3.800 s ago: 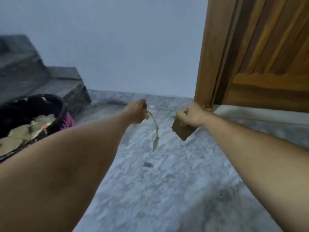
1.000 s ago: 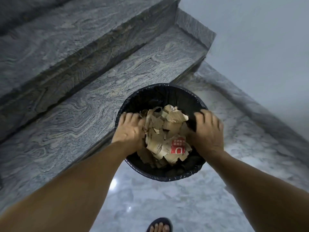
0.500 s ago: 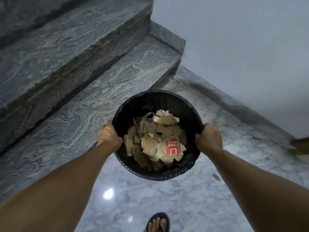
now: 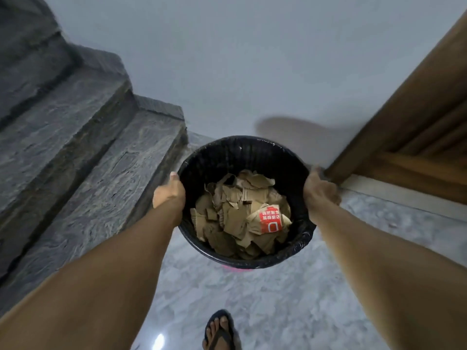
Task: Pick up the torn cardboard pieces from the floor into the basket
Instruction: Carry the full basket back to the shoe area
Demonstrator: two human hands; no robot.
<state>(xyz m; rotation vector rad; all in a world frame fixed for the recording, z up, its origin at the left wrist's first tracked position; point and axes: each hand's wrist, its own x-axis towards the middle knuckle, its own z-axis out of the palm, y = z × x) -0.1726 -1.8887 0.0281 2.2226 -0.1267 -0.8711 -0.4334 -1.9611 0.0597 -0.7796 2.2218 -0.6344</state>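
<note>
A round basket [image 4: 246, 150] lined with a black bag hangs in the air in front of me, with a strip of pink showing under its near edge. Several torn brown cardboard pieces [image 4: 235, 218] fill it, one with a red printed label [image 4: 271, 222]. My left hand [image 4: 168, 193] grips the basket's left rim, thumb up along the edge. On the opposite side my right hand [image 4: 319, 189] grips the right rim. No loose cardboard shows on the visible floor.
Dark grey stone steps [image 4: 83, 147] rise on the left. A wooden door [image 4: 417, 137] stands at the right, against a pale wall [image 4: 252, 59]. Grey marble floor [image 4: 252, 299] lies below, with my sandalled foot [image 4: 219, 329] at the bottom edge.
Earlier each hand held a cardboard scrap; then both hands pressed into the pile in the basket. Now they grip the rim and the basket has been lifted and carried right, towards the door.
</note>
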